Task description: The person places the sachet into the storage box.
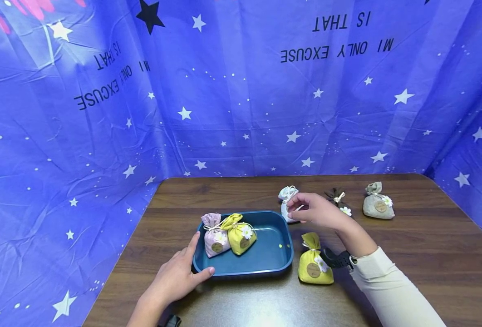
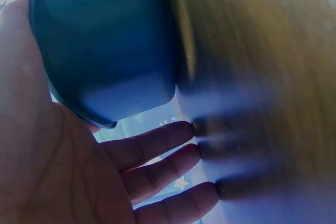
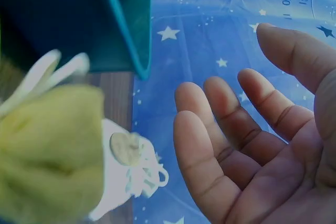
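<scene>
My left hand (image 1: 177, 274) rests against the left end of a blue tray (image 1: 283, 268), index finger along the side and thumb at the front. In the left wrist view its other fingers (image 2: 157, 140) stretch down to the table. Inside the tray, a pink sachet (image 1: 212, 247) and a yellow sachet (image 1: 234, 236) lean together at the left. My right hand (image 1: 316, 210) hovers at a white sachet (image 1: 285, 195) behind the tray's right end, partly covering it. Its fingers are loosely bent around nothing in the right wrist view. Another yellow sachet (image 1: 311, 254) stands below the right wrist.
A dark brown sachet (image 1: 336, 195), partly hidden by the right hand, and a beige sachet (image 1: 377, 206) stand toward the back right of the wooden table (image 1: 429, 263). A blue star-printed curtain (image 1: 241, 104) hangs behind and at both sides.
</scene>
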Tool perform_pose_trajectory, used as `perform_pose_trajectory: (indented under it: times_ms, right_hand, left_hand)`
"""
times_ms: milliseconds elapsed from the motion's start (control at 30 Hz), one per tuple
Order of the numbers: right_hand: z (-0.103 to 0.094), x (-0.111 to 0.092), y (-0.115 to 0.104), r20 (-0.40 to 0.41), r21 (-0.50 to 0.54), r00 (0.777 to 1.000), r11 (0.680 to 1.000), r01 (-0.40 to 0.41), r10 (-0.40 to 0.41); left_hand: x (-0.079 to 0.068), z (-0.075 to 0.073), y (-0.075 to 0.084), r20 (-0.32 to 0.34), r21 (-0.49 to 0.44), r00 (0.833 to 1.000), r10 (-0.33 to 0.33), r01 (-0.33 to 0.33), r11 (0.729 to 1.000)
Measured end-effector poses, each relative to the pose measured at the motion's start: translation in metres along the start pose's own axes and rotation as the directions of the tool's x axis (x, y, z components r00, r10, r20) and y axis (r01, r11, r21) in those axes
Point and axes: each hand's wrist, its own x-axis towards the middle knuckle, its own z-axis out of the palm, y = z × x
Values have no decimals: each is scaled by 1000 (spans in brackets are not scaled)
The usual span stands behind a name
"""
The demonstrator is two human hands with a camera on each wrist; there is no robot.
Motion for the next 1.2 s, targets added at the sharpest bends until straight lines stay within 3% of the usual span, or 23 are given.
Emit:
perform_pose_trajectory:
  times_ms: [333,600,1200]
  right_hand:
    - [-5,-28,18,-84,2,996,1000,9,-9]
    - [-10,-51,31,-114,-4,991,997,-75,74]
    - [-4,-96,53,-40,3,973,974,-225,225]
  left_hand:
    - [0,0,0,5,2,1000,6,-6,1000]
    - [0,-1,0,10,1,1000,3,-3,1000]
    - [1,0,1,16,-1,1000,-6,6,1000]
